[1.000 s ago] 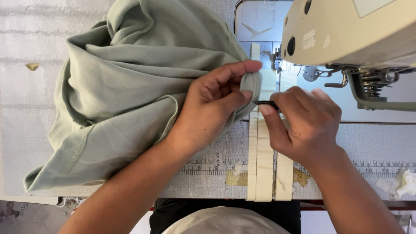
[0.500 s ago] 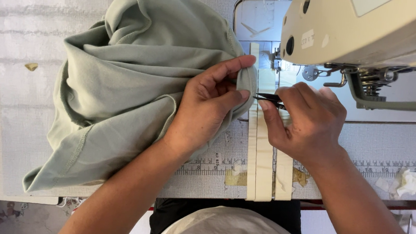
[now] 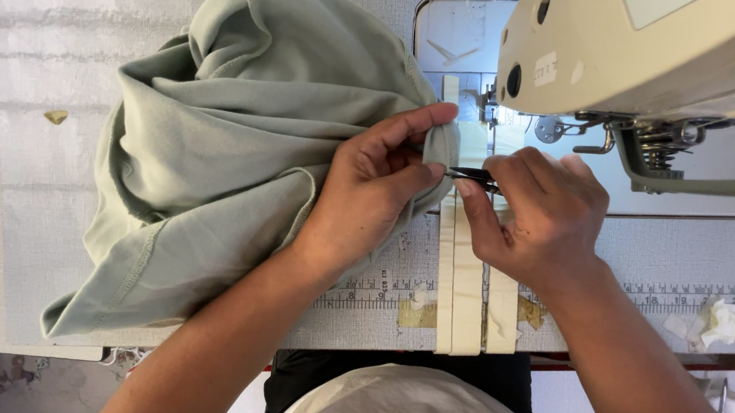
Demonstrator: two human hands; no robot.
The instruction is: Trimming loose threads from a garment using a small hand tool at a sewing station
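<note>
A bunched sage-green garment (image 3: 242,135) lies on the sewing table, left of the needle area. My left hand (image 3: 377,190) pinches a folded edge of this fabric between thumb and fingers, near the machine's presser foot (image 3: 489,107). My right hand (image 3: 533,215) grips a small dark pair of snips or tweezers (image 3: 472,176), their tip touching the fabric edge held by the left hand. Which of the two tools it is, I cannot tell.
A cream sewing machine (image 3: 659,55) fills the upper right. Strips of pale tape (image 3: 466,284) run down the grey table (image 3: 56,51) toward me, crossing a printed ruler (image 3: 684,288). A crumpled white scrap (image 3: 730,322) lies at right, a small tan scrap (image 3: 56,116) at left.
Both hands have shifted slightly up toward the machine, and the dark tool's tip has moved closer to the pinched fabric edge. The garment pile has barely moved.
</note>
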